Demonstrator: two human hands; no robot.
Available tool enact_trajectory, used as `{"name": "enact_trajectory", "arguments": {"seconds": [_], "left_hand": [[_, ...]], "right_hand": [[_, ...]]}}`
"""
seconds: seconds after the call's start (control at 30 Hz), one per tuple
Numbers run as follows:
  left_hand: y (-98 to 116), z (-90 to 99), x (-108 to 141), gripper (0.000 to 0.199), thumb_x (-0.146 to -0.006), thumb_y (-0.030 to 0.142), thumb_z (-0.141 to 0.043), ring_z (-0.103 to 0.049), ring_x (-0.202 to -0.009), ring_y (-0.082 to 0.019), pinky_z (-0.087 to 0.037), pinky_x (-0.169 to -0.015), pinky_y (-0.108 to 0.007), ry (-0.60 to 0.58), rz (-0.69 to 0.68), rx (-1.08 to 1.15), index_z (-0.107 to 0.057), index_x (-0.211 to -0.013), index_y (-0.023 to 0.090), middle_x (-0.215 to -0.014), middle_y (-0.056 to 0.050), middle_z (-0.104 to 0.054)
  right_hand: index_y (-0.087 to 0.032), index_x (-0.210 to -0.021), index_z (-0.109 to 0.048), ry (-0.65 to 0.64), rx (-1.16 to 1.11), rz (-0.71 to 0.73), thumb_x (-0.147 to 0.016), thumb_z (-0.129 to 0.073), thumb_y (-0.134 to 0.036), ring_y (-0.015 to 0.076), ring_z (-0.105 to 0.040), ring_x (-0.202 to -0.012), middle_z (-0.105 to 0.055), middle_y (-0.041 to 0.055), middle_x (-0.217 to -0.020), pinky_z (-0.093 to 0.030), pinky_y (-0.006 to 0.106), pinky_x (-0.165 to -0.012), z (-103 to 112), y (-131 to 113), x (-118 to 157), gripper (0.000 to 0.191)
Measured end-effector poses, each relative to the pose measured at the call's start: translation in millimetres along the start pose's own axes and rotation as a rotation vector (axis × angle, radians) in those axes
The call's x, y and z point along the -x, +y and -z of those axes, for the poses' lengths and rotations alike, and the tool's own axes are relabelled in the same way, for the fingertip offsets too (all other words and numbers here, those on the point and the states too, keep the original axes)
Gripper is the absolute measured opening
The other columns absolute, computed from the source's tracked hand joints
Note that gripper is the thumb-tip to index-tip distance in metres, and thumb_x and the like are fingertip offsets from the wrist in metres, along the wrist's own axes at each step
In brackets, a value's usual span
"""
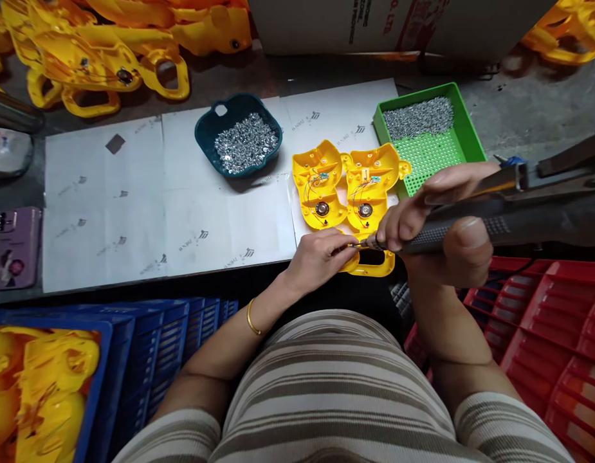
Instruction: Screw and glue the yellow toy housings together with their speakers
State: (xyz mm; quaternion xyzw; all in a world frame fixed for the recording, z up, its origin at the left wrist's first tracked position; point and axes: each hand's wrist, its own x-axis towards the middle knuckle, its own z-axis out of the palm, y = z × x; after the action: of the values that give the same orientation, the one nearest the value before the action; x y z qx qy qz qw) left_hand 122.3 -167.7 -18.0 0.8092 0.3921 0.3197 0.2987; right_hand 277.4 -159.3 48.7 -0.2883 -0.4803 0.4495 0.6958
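Observation:
My right hand (437,225) is wrapped round a dark power screwdriver (529,212), whose tip points left. At that tip my left hand (321,257) pinches with thumb and fingers; what lies between them is too small to make out. Just beyond the hands two yellow plastic shell halves (321,183) lie side by side, inner faces up. Each holds a round speaker (365,209), thin wires and a small circuit board (375,180). Their yellow handle loop (381,265) shows below the screwdriver tip, partly covered by my left hand.
A dark teal bowl (203,138) of small metal parts and a green basket (464,122) of screws stand on the cardboard-covered bench (99,225). A purple phone (17,247) lies at left. Blue crates (147,354) and red crates (538,321) flank me. Yellow shells (109,58) are piled behind.

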Motion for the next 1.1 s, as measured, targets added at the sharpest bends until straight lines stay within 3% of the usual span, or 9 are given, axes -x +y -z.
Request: {"name": "enact_trajectory", "arguments": {"seconds": [0.1, 0.2, 0.3, 0.4, 0.53, 0.83, 1.03, 1.1], "left_hand": [[-1.9, 2.4, 0.7, 0.034, -0.086, 0.037, -0.07, -0.063, -0.068, -0.012, -0.05, -0.065, -0.022, 0.04, 0.0, -0.094, -0.069, -0.109, 0.012, -0.08, -0.005, -0.071], [-0.9, 4.0, 0.7, 0.03, -0.087, 0.041, -0.067, -0.063, -0.084, -0.019, -0.049, -0.074, -0.029, 0.079, -0.088, -0.283, -0.071, -0.101, 0.015, -0.088, -0.008, -0.072], [5.4, 1.0, -1.4, 0.029, -0.088, 0.041, -0.066, -0.057, -0.114, -0.027, -0.043, -0.096, -0.042, -0.077, -0.231, -0.406, -0.069, -0.109, 0.021, -0.12, -0.009, -0.068], [14.1, -6.5, -5.0, 0.057, -0.081, 0.051, -0.07, -0.042, -0.135, -0.031, -0.027, -0.112, -0.052, -0.299, -0.287, -0.455, -0.059, -0.128, 0.022, -0.145, -0.011, -0.051], [22.2, -17.0, -10.0, 0.069, -0.073, 0.044, -0.08, -0.042, -0.135, -0.034, -0.022, -0.114, -0.058, -0.39, -0.202, -0.516, -0.054, -0.134, 0.022, -0.148, -0.013, -0.047], [28.7, -20.1, -14.8, 0.057, -0.078, 0.032, -0.074, -0.047, -0.13, -0.032, -0.021, -0.113, -0.063, -0.403, -0.135, -0.523, -0.055, -0.131, 0.023, -0.148, -0.011, -0.047], [28.4, -18.9, -14.5, 0.057, -0.077, 0.031, -0.074, -0.046, -0.131, -0.033, -0.022, -0.113, -0.063, -0.402, -0.134, -0.503, -0.055, -0.131, 0.023, -0.148, -0.011, -0.047], [27.9, -19.1, -14.2, 0.057, -0.077, 0.031, -0.074, -0.045, -0.131, -0.033, -0.022, -0.113, -0.063, -0.403, -0.132, -0.496, -0.055, -0.131, 0.023, -0.148, -0.012, -0.047]], "right_hand": [[-0.027, -0.1, -0.068, -0.015, -0.013, 0.046, -0.081, -0.065, -0.036, 0.0124, -0.042, -0.034, -0.042, -0.005, -0.052, -0.037, 0.031, -0.032, 2.6, -6.0, -3.6, 0.022], [-0.028, -0.095, -0.068, 0.037, 0.068, 0.144, -0.08, -0.066, -0.04, 0.0122, -0.041, -0.034, -0.042, -0.0049, -0.053, -0.036, 0.03, -0.033, 11.2, -9.7, -7.9, 0.019], [-0.03, -0.08, -0.061, 0.054, 0.19, 0.172, -0.082, -0.062, -0.048, 0.0122, -0.041, -0.036, -0.04, -0.0049, -0.053, -0.039, 0.031, -0.038, 23.4, -4.8, -12.1, 0.018], [-0.032, -0.085, -0.058, 0.105, 0.223, 0.268, -0.083, -0.06, -0.048, 0.0119, -0.036, -0.035, -0.038, -0.0063, -0.052, -0.036, 0.03, -0.038, 32.9, 6.8, -16.6, 0.016], [-0.036, -0.098, -0.06, 0.116, 0.239, 0.315, -0.08, -0.063, -0.047, 0.0131, -0.036, -0.034, -0.041, -0.0074, -0.05, -0.032, 0.03, -0.036, 39.3, 22.0, -21.4, 0.021], [-0.042, -0.107, -0.056, -0.023, 0.118, 0.221, -0.081, -0.063, -0.049, 0.0173, -0.04, -0.039, -0.043, -0.0068, -0.053, -0.044, 0.038, -0.052, 47.2, 46.1, -21.8, 0.028], [-0.04, -0.1, -0.055, -0.004, 0.174, 0.287, -0.081, -0.062, -0.045, 0.0142, -0.028, -0.033, -0.034, -0.0079, -0.048, -0.031, 0.031, -0.04, 42.5, 49.2, -27.8, 0.021], [-0.041, -0.1, -0.054, 0.018, 0.235, 0.26, -0.08, -0.06, -0.049, 0.0154, -0.031, -0.035, -0.035, -0.0073, -0.049, -0.032, 0.032, -0.041, 43.7, 49.6, -26.6, 0.022]]}}
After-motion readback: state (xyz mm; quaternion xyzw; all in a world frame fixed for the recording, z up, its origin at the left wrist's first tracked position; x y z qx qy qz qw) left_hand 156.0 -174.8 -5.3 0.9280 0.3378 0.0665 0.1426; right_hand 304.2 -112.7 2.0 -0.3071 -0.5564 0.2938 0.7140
